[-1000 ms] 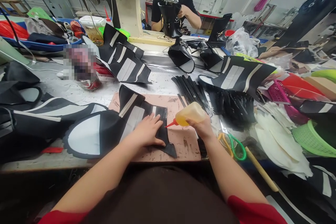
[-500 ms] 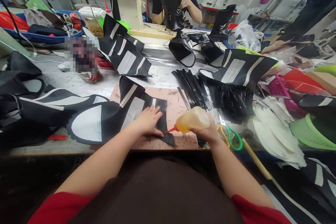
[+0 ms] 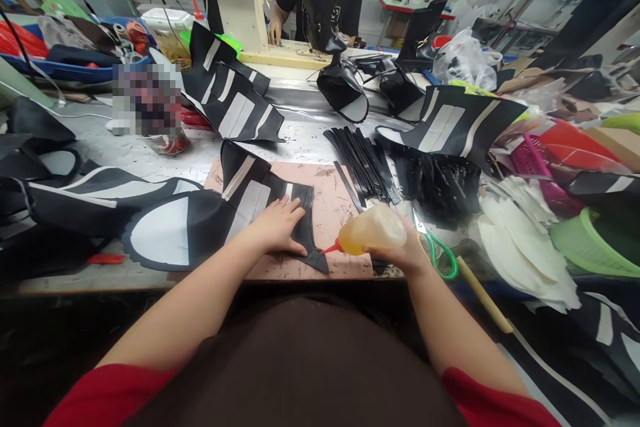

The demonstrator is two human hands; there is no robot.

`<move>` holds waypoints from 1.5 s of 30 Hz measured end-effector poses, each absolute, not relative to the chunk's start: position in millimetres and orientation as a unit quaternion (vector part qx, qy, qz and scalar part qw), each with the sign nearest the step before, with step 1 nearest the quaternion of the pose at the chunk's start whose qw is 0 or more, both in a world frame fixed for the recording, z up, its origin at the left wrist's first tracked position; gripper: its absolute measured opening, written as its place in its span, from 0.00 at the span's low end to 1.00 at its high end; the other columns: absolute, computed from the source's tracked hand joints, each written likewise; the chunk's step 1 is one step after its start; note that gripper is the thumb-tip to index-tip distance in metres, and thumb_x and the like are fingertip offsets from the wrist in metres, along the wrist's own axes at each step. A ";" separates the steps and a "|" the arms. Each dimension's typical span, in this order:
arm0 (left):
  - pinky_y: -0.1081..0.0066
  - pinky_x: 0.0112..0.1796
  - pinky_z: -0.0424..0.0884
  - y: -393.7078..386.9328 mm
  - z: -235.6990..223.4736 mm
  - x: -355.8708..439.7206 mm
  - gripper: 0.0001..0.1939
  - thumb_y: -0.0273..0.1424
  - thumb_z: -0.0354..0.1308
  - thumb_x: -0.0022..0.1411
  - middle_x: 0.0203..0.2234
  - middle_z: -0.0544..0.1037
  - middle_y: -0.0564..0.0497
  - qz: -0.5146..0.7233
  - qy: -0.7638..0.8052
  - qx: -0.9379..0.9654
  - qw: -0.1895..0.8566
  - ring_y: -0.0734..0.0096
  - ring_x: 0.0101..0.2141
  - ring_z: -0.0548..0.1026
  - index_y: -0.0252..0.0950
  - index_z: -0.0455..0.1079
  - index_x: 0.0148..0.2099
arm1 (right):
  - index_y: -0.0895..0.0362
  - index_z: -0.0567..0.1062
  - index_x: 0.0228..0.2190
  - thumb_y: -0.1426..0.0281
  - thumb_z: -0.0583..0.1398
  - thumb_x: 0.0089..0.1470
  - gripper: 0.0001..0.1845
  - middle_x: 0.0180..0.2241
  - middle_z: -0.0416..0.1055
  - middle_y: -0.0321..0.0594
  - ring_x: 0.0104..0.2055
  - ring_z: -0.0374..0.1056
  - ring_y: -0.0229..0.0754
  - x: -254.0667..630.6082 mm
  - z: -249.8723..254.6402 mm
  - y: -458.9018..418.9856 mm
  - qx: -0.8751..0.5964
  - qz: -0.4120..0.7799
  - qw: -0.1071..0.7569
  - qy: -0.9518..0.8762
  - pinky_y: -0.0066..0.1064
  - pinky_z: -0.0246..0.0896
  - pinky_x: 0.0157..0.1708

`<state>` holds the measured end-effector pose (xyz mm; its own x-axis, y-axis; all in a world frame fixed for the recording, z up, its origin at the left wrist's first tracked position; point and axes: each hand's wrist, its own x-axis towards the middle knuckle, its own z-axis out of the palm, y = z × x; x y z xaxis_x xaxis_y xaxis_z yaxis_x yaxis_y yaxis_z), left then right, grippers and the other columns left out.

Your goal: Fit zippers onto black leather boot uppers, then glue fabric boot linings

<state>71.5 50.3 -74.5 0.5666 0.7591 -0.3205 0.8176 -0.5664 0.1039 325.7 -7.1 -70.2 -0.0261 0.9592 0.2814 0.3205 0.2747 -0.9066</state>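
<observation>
My left hand point(image 3: 279, 225) lies flat with fingers spread, pressing on a black boot upper point(image 3: 210, 217) that has white tape strips and a white toe lining. The upper rests on a pinkish cutting board point(image 3: 329, 197). In my right hand point(image 3: 400, 250) is a tilted squeeze bottle point(image 3: 373, 230) of yellowish glue, my fingers wrapped round its body. Its red nozzle points left and meets the right edge of the upper near its lower corner. Beyond the board lies a bundle of thin black strips point(image 3: 357, 163).
Scissors point(image 3: 443, 257) with green handles and a wooden-handled tool point(image 3: 484, 295) lie right of my right hand. White cut pieces point(image 3: 523, 247) and a green basket point(image 3: 595, 247) are farther right. More boot uppers point(image 3: 240, 103) lie behind. Across the table a person sits at a sewing machine point(image 3: 245, 7).
The nozzle has shifted slightly along the upper's edge, close to its lower corner. My left hand stays on the upper. The person opposite has lowered a hand to the machine table.
</observation>
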 end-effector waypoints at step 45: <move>0.51 0.56 0.47 80.2 -19.7 9.0 0.17 0.17 0.50 0.45 0.52 0.69 0.56 -0.197 0.363 0.907 0.084 0.60 0.58 0.56 0.42 0.73 0.30 | 0.44 0.73 0.34 0.49 0.58 0.44 0.18 0.33 0.72 0.33 0.23 0.62 0.37 357.7 -93.6 -44.9 -0.343 0.524 0.721 -0.297 0.26 0.51 0.16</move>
